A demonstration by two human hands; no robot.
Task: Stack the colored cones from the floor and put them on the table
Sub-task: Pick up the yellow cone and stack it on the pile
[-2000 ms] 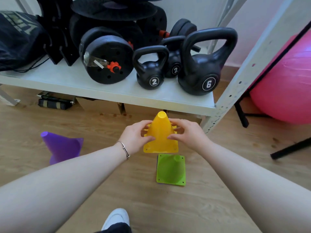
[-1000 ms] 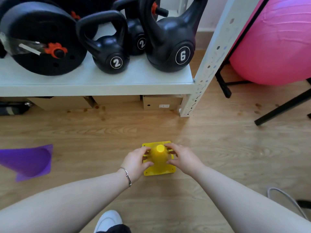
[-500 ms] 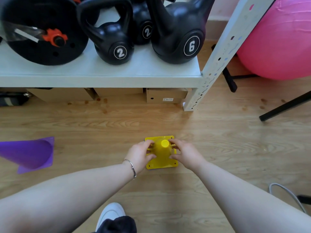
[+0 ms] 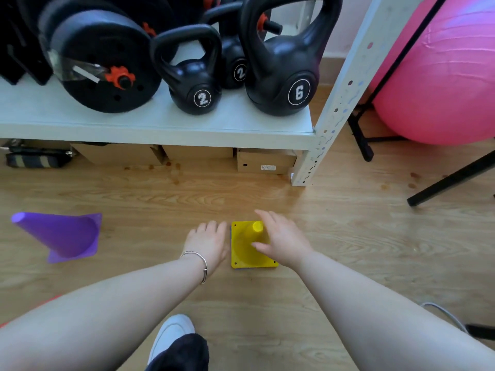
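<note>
Ahead of you the white shelf (image 4: 160,121) carries weight plates (image 4: 101,62) and three kettlebells, the biggest marked 6 (image 4: 284,76), a smaller one marked 2 (image 4: 192,79). A pink ball (image 4: 442,76) sits to the right of the shelf post, behind black stand legs (image 4: 450,180). Cardboard boxes (image 4: 265,162) lie under the shelf. On the wooden floor (image 4: 348,236), a purple cone (image 4: 61,236) lies tipped on its side well to your left. The yellow cone (image 4: 249,247) stands upright on the floor between your hands, a blue edge showing under its base. Your left hand (image 4: 207,242) rests just beside its left edge, fingers loosely curled, holding nothing. Your right hand (image 4: 284,239) is spread open over the cone's right side, fingers apart, gripping nothing. Your white shoe (image 4: 171,336) is nearest you.
</note>
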